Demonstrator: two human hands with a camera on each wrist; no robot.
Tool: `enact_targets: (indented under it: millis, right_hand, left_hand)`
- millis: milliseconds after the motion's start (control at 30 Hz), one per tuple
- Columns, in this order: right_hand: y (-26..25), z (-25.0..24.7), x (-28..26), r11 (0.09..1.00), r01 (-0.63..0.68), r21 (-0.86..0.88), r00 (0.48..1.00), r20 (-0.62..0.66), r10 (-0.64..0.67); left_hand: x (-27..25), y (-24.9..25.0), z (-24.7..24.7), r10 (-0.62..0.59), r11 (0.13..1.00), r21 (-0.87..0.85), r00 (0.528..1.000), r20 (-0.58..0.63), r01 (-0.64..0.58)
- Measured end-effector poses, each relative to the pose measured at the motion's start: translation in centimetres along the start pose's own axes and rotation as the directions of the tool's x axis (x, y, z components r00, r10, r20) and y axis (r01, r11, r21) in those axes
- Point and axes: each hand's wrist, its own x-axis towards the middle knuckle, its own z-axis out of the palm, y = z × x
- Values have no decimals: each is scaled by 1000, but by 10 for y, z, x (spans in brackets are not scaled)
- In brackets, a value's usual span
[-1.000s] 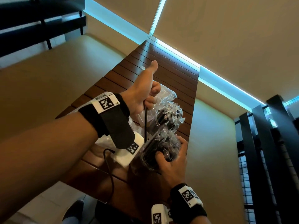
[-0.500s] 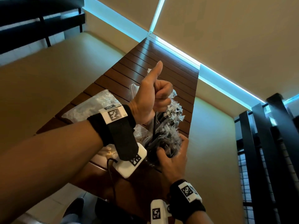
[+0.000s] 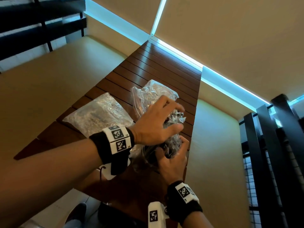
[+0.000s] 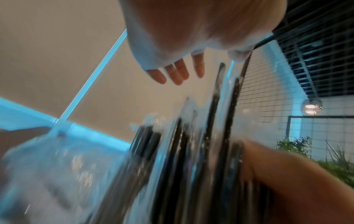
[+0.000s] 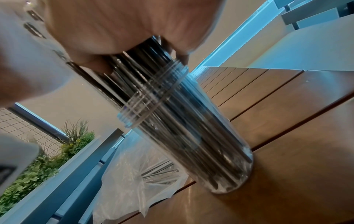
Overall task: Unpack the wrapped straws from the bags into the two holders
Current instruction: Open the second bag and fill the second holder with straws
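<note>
The clear holder (image 5: 184,136), packed with wrapped black straws (image 3: 176,116), is gripped by the right hand (image 3: 172,163); the left hand (image 3: 156,127), fingers (image 4: 177,72) released, is spread above the straw tops.

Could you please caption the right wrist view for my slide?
A clear holder packed with wrapped black straws stands on the slatted wooden table.

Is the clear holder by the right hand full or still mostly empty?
Nearly full: the clear holder is packed with dark wrapped straws whose tops rise past its threaded rim.
</note>
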Motion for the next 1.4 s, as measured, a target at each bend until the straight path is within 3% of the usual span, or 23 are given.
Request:
enact_targets:
  millis: [67,133,200,367,533,600,667,700,767,833,900,967,1067,1100,1133,1233,1333,1400]
  right_hand:
    - [0,1,0,1000,-9,-29,1000,0,9]
    - [-2,1,0,1000,4,-23,1000,2,-4]
    - [-4,-2,1,998,27,-57,1000,14,-26]
    - [2,-15,3,993,9,-122,973,231,19]
    - [23,-24,-5,972,-89,-216,945,290,151]
    - [27,-26,-10,970,-184,-159,921,316,226]
    - [18,-32,-10,983,-126,-133,955,251,156]
    - [5,-35,-7,988,-52,-147,972,218,84]
    - [-23,-39,1,980,99,-173,984,165,-70]
    - [-41,-39,13,937,253,-240,967,82,-240]
    - [-60,-30,28,884,331,-330,939,24,-343]
    - [-80,-15,43,824,362,-436,928,87,-362]
    - [-100,10,59,721,392,-572,911,347,-220]
    - [-107,18,61,695,408,-592,893,418,-168]
    - [-111,26,62,667,431,-608,871,472,-133]
    - [-125,42,59,527,516,-676,817,573,-65]
    - [-137,48,58,392,510,-766,777,605,172]
    - [-143,50,57,344,531,-774,736,623,265]
  left_hand:
    - [9,12,-5,76,977,197,996,38,-82]
    - [6,17,2,47,898,418,973,225,-140]
    - [-10,7,17,3,836,513,938,346,-192]
    - [-21,-9,26,29,878,430,920,390,-210]
    - [-20,-6,31,88,866,413,900,428,-281]
    - [-21,-9,26,133,847,411,884,449,-336]
    - [-18,-12,13,159,867,372,890,428,-333]
    - [-15,-14,4,155,902,326,919,363,-281]
    - [-6,-18,-15,78,975,196,988,136,-104]
    - [5,-28,-35,-77,985,154,997,-22,79]
    - [14,-46,-55,-220,930,315,974,56,192]
    - [10,-64,-67,-349,794,598,885,308,105]
    - [-12,-87,-62,-479,584,781,684,550,-220]
    - [-22,-93,-56,-498,544,789,647,577,-286]
    - [-31,-99,-49,-499,502,796,639,585,-337]
    - [-44,-113,-44,-379,460,806,740,557,-372]
    - [-49,-116,-60,-388,465,817,750,535,-342]
    - [-45,-115,-78,-373,530,812,793,482,-244]
